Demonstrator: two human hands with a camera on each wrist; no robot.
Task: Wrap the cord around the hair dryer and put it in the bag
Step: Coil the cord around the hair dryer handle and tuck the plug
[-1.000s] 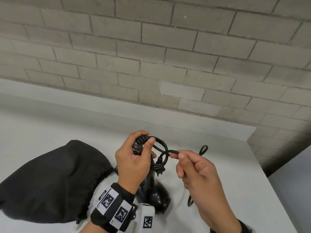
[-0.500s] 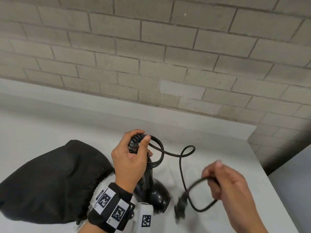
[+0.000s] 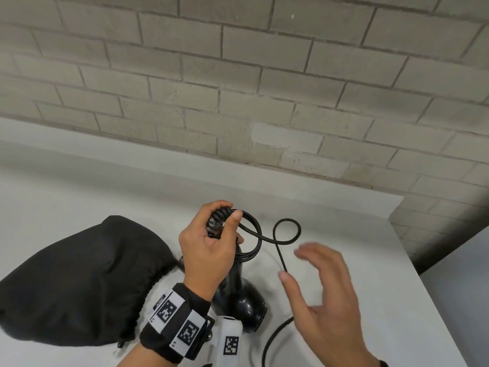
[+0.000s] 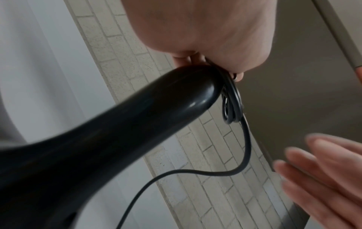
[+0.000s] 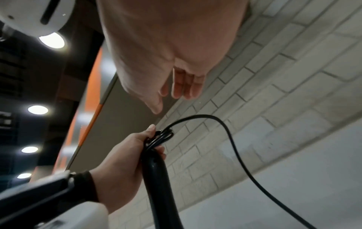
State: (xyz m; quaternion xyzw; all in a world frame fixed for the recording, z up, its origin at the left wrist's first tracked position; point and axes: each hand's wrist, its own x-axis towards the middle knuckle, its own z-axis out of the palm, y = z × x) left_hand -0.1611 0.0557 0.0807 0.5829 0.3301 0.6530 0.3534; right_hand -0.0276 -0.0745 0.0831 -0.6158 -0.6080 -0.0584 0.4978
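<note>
- White tabletop [image 3: 344,260] is seen running up to a pale brick wall [image 3: 264,75]; everything else is laid on or held above it.
- Black fabric is what the bag [image 3: 79,282] is made of; it is slumped on the table at the left, its gathered mouth turned toward the hair dryer, just beside it.
- The black hair dryer [image 3: 238,300] is stood with its head down by the table and its handle pointing up; it is outside the bag.
- The left hand [image 3: 209,250] is closed round the top of the handle, with a few coils of cord pinned there under the thumb.
- The right hand [image 3: 325,295] is held apart from the left one, fingers spread and relaxed, gripping nothing; it is blurred in the left wrist view.
- The cord [image 3: 287,231] is partly wound: from the coils at the handle a loose loop is thrown out to the right, and the free length is dropped past the right thumb down to the table. The plug is not seen.
</note>
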